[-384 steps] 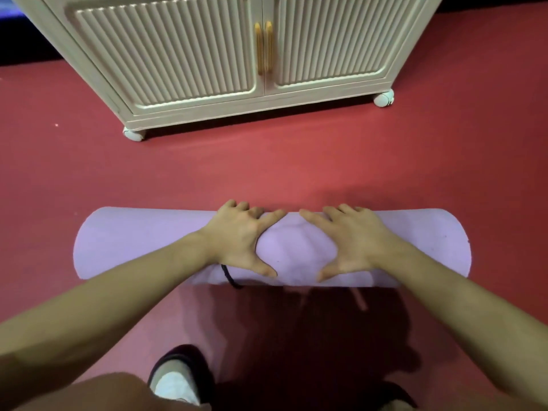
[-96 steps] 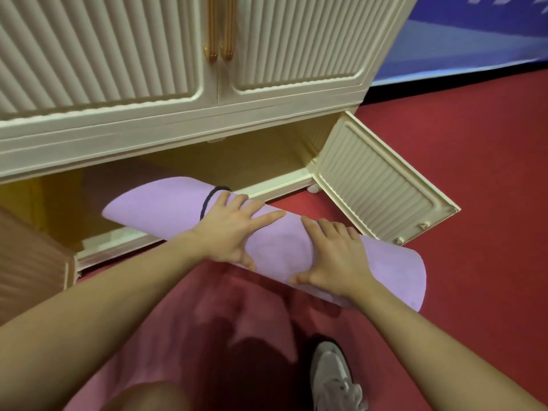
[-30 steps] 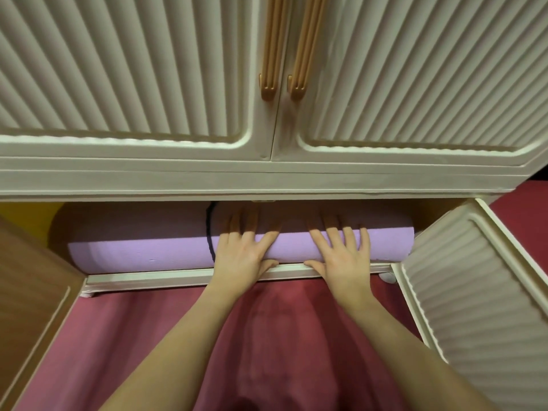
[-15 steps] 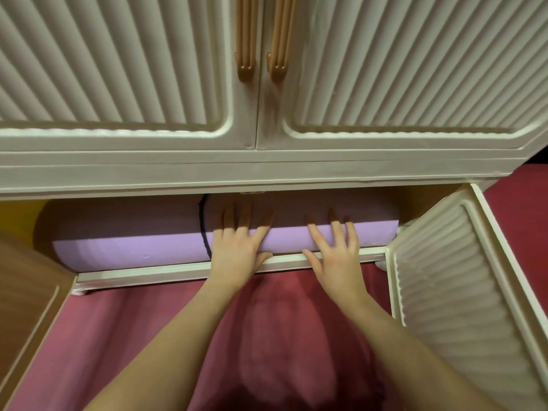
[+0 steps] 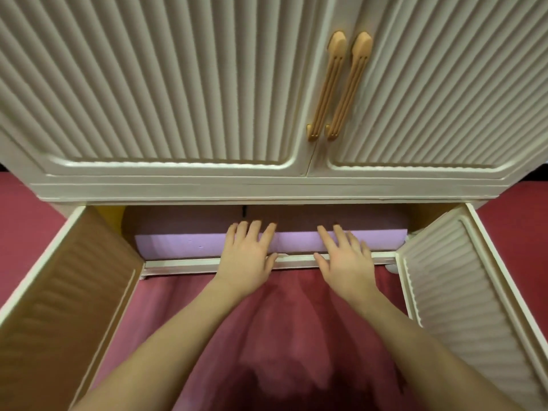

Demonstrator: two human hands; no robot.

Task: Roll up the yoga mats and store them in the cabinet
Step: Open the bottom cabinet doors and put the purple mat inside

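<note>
A rolled lilac yoga mat [image 5: 178, 243] lies lengthwise inside the lower compartment of the cream ribbed cabinet [image 5: 184, 185], behind the front sill. A black strap circles the roll near its middle, mostly hidden in shadow. My left hand [image 5: 247, 253] lies flat on the mat with straight, spread fingers. My right hand [image 5: 344, 256] presses on the mat the same way, a little to the right. The upper half of the roll is dark under the cabinet's overhang.
Both lower doors stand open: the left door [image 5: 68, 295] shows its tan inner face, the right door [image 5: 462, 292] its ribbed face. The upper doors are closed, with orange handles [image 5: 338, 87]. Red carpet [image 5: 284, 315] covers the floor under my arms.
The mat sits slightly deeper in the compartment than half a second ago. My view has shifted left and closer, and both hands stay flat on the roll.
</note>
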